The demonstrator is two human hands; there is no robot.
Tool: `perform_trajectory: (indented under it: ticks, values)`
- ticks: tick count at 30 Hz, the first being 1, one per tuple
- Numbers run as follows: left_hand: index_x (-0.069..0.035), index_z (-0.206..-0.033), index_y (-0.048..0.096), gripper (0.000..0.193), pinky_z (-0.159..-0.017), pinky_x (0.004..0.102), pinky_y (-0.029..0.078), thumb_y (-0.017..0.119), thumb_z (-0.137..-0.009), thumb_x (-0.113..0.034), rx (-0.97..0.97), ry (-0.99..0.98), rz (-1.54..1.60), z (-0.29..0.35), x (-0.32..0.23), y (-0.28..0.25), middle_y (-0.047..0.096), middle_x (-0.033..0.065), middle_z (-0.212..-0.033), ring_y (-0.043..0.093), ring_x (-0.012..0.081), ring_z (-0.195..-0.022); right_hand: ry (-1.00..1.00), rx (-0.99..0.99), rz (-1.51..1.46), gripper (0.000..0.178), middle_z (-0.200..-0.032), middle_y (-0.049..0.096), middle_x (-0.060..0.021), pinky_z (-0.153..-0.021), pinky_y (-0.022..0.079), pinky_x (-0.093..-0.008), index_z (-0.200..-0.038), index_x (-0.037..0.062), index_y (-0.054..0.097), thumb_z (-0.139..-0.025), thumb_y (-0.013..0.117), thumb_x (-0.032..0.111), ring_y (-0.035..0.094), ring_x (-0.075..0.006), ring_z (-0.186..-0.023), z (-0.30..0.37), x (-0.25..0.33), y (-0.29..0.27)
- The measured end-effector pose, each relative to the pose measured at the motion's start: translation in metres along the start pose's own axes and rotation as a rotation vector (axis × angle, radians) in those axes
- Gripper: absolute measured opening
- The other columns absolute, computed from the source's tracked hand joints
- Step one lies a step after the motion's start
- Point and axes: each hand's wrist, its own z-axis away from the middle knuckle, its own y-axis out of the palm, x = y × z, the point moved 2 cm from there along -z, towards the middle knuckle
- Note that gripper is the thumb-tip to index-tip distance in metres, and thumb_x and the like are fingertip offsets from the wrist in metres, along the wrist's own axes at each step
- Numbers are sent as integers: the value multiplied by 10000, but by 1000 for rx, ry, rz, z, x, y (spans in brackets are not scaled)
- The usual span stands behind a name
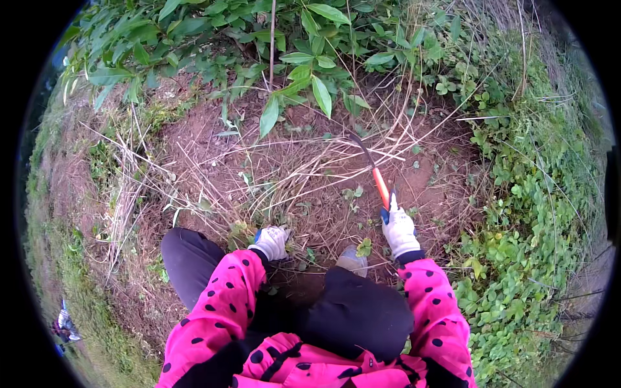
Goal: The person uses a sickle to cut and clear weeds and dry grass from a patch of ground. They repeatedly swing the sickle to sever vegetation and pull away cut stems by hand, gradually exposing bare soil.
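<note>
While one right hand [400, 231] grips one orange-handled sickle [380, 183], one left hand [272, 242] looks curled, hold unclear

One wide camera sits on the head of a person [362, 317], looking down past the pink top [314, 367] at near ground [417, 174].

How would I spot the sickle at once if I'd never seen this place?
Start at the leafy green bush along the top, then drop to the reddish soil strewn with dry stalks. Right of centre, the gloved right hand holds the sickle, its thin, dark blade pointing up and left. Its bright orange-red handle sets it apart from the tan stalks around it.
</note>
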Motion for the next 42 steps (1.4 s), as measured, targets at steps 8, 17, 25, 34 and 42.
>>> perform_trajectory:
  ticks: [8, 17, 25, 34, 42]
  values:
    - [-59, -1323, 352, 924, -896, 397, 417, 706, -601, -516, -354, 262, -24, -35, -69, -98, 395, 186, -1324, 508, 323, -1067, 530, 67, -1322, 757, -792, 590, -140, -605, 469, -326, -1394, 107, 260, -750, 657, 90, 564, -217, -620, 223, -16, 78]
    - [-47, -1385, 237, 928, -928, 350, 423, 747, -644, -277, 59, 358, -355, -105, -119, -105, 220, 164, -1449, 496, 275, -1149, 569, 277, -1339, 450, -876, 581, 15, -660, 444, -219, -1235, 44, 488, -806, 626, 44, 487, -62, -723, 220, -10, -9]
    - [-45, -1351, 307, 840, -893, 344, 443, 694, -678, -366, -95, 225, -277, -76, -87, -117, 352, 147, -1389, 538, 252, -1097, 397, 521, -1344, 459, -654, 548, -5, -426, 431, -241, -1269, 118, 453, -837, 587, 41, 499, -83, -481, 181, -14, -47]
    - [-39, -1237, 450, 726, -908, 327, 435, 699, -648, -382, -14, -387, -458, 86, 178, -118, 543, 141, -1182, 531, 244, -1087, -337, 941, -988, 345, -686, 551, -61, -490, 464, -301, -1169, 91, 460, -849, 539, 194, 557, -146, -550, 48, 172, -45]
    - [-82, -1035, 595, 509, -813, 310, 479, 774, -616, -309, -269, -902, 69, 333, 352, -23, 646, 111, -983, 611, 233, -926, -466, 309, -1089, 487, -802, 592, -227, -619, 466, -421, -1232, 12, 412, -818, 570, 212, 589, -365, -697, 1, 282, -38]
